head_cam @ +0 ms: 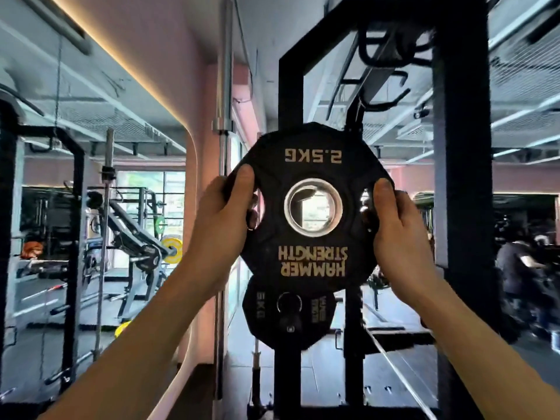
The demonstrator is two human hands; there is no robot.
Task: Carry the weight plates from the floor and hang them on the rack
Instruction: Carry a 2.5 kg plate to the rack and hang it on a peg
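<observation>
Black plate (313, 204) marked "2.5KG", "HAMMER STRENGTH", upside down, gripped by left hand (222, 213) and right hand (397, 225) fingers.

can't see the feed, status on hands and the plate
Left hand and right hand each grip an edge of the 2.5kg plate, raised before the rack. Another plate already hangs below.

Black 2.5 kg weight plate (312, 204) upright, lettering inverted, above 5 kg plate (288, 313) hung on rack (462, 147)
</observation>
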